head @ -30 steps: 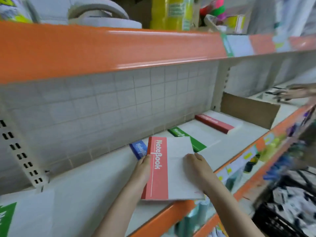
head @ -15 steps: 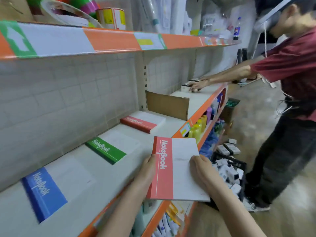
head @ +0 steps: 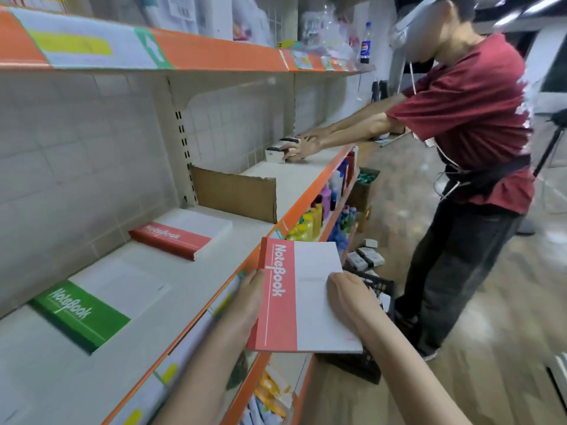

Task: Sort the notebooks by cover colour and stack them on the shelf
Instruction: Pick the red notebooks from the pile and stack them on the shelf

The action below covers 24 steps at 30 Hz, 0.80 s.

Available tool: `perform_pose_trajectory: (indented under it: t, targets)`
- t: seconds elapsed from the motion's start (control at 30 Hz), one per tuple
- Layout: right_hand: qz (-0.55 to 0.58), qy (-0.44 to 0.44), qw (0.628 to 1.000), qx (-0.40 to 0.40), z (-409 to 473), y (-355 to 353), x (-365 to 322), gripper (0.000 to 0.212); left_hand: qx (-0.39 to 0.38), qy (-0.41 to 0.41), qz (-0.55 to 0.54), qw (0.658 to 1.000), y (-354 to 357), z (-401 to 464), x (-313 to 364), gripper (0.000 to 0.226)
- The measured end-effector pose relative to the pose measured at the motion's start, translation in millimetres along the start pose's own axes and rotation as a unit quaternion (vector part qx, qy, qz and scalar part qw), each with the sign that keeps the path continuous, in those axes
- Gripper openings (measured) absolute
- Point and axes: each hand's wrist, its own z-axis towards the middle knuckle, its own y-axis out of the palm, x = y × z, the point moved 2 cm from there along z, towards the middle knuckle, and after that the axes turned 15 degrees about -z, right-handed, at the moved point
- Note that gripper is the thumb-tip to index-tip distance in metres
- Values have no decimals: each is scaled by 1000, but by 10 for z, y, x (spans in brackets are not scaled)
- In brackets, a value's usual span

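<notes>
**Desk:** How are the hands sitting?

**Me:** From the head view, I see both forearms reaching up from the bottom of the frame, set apart by the width of the red notebook [head: 294,297] they carry. The left hand [head: 250,299] grips the spine edge, thumb on the red band beside the "NoteBook" lettering, fingers hidden under the cover. The right hand [head: 349,297] lies on the white part of the cover, fingers curled over the right edge.

**Desk:** And where is the book?

**Me:** Held flat and face up, out in front of the shelf's orange lip [head: 310,194], over the aisle rather than on the board. On the shelf [head: 214,271] itself I see a red stack [head: 181,234] near the cardboard divider [head: 236,193], and a green stack [head: 79,314] well to its left.

**Desk:** Anyone else?

**Me:** A person in a red shirt [head: 472,118] further along, both arms stretched to small boxes [head: 280,150] on the same shelf.
</notes>
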Motion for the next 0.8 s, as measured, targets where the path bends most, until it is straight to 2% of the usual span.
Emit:
perform_pose_trajectory:
  t: [0.17, 0.27, 0.47, 0.7, 0.8]
  targets:
    - [2, -21, 998, -62, 553, 228, -349, 24, 61, -7, 10, 998, -169, 393, 201, 35]
    - [20, -60, 993, -101, 852, 414, -583, 24, 125, -12, 11, 992, -318, 624, 303, 31]
    - [5, -110, 980, -165, 1207, 793, -991, 26, 219, -1, -96, 971, -667, 892, 362, 30]
    - [-38, -172, 951, -255, 1500, 1221, -1358, 39, 283, 32, -168, 944, -954, 932, 373, 32]
    - [-32, -212, 934, -287, 1632, 1372, -1506, 36, 294, 38, -184, 937, -1045, 918, 386, 33]
